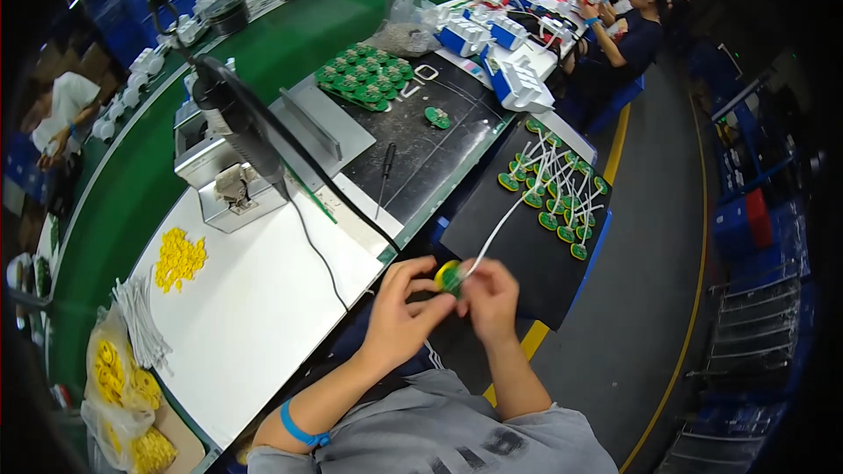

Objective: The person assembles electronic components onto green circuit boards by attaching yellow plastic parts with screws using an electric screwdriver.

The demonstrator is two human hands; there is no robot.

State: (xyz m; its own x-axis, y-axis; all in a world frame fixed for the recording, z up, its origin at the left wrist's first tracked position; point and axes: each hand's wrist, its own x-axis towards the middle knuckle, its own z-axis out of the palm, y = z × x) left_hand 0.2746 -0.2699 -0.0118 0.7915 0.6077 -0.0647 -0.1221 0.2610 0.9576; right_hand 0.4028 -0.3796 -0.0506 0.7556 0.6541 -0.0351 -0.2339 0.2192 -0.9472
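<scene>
In front of my body, my left hand (402,312) grips a small round green circuit board (451,279) by its edge. A yellow piece sits against the board's left side. From the board a white cable (499,226) runs up and to the right. My right hand (490,297) is closed with its fingertips pinching the cable close to the board; the exact contact is partly hidden. Similar green boards with white cables (562,193) lie in rows on a black surface (479,197) beyond my right hand.
Left, a white worktop (255,298) bears yellow pieces (180,257), white cables (140,320) and bagged yellow parts (114,377). A corded black tool (230,110) hangs above a metal fixture (237,197). Behind are stacked boards (364,76), a screwdriver (385,174) and blue-white housings (518,79). A co-worker (628,44) sits far right.
</scene>
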